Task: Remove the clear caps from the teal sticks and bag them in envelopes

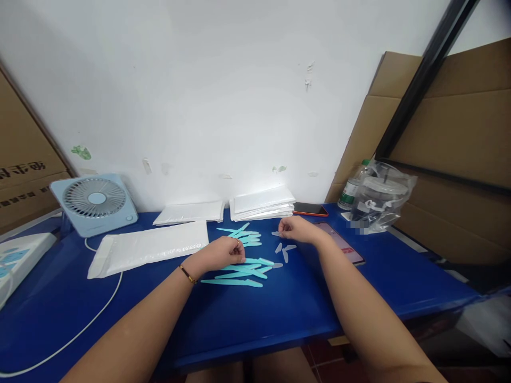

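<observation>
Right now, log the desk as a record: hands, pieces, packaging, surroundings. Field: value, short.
left hand: fingertips at turquoise sticks; grip unclear
right hand: fingertips at a clear piece; grip unclear
loose clear pieces: on the blue table, just nearer the viewer than the right hand
white pouches: two stacks by the wall, one lying nearer
fan: far left
orange-edged phone: beside the right stack
bottle: back right, beside a bagged cup

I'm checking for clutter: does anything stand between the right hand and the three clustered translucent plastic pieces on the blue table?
Nothing visible does; only bare blue table shows between the right hand and those three translucent pieces.
</observation>
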`<state>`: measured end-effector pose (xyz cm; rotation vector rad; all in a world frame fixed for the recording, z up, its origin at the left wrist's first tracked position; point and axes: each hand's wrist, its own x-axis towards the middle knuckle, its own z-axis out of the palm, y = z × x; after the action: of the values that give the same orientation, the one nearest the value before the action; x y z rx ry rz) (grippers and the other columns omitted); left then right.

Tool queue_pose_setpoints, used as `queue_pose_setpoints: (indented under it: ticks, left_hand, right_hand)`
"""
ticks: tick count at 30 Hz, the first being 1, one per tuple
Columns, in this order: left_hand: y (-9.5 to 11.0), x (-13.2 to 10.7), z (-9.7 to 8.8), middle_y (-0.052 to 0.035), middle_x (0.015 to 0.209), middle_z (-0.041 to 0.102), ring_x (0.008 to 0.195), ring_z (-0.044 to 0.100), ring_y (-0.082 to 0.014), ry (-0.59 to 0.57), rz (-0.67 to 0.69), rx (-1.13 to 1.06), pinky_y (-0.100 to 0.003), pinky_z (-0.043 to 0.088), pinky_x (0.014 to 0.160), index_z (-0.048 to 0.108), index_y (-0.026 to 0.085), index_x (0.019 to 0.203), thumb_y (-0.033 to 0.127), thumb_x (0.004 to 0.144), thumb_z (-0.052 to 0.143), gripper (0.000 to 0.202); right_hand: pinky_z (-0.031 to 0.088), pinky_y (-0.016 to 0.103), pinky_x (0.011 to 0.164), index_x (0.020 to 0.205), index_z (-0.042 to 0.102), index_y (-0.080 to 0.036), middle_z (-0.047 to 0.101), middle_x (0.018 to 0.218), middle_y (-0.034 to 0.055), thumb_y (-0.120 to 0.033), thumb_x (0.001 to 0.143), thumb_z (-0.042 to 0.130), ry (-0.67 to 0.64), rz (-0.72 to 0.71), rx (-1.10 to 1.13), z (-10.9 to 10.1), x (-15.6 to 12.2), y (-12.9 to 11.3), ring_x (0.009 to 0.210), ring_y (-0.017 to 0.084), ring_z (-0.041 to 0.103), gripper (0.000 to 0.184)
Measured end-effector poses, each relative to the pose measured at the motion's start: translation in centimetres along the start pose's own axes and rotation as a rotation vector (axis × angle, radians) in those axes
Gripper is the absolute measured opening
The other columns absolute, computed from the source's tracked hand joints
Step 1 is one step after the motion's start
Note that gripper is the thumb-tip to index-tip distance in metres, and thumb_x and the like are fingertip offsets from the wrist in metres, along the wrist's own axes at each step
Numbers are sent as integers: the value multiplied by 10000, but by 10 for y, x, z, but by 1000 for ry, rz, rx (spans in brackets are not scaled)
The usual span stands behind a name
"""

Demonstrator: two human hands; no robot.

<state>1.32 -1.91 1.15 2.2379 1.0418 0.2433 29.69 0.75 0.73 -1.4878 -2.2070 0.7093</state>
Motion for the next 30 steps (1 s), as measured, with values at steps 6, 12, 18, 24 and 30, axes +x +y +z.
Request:
queue_pose_setpoints:
  ticks: [6,12,18,24,30]
  left_hand:
    - [-10,1,-7,-23,722,635,673,588,-166,173,-56,-114,-261,417,594,546,186,812,456,796,470,282]
    - [-22,6,-11,-23,785,615,686,573,-152,208,-67,-271,-274,428,645,490,183,830,497,786,483,317]
    - [-24,5,-13,-23,782,602,671,541,-136,213,-72,-375,-266,415,641,511,175,821,494,759,531,325]
    - [-24,6,-12,-23,775,601,665,543,-138,182,-50,-382,-283,419,652,524,170,827,500,756,533,337]
    - [-24,6,-13,-23,784,600,678,544,-136,175,-52,-382,-279,424,671,521,167,836,495,761,530,337]
  right_hand:
    - [475,239,601,797,621,-144,639,712,25,-270,727,597,-53,-135,337,-6,-5,-18,606,116,584,146]
    - [508,273,630,795,648,-126,663,666,44,-337,666,698,104,-128,519,-1,-3,-24,651,160,644,252]
    - [533,337,736,727,664,-142,699,734,55,-332,561,775,214,-154,604,7,2,-22,737,200,672,275]
    - [539,348,752,719,675,-149,705,759,56,-360,560,776,193,-204,618,18,7,-22,746,198,674,283]
    - [546,333,725,728,680,-141,705,756,62,-366,564,777,175,-216,629,24,9,-23,734,194,673,295]
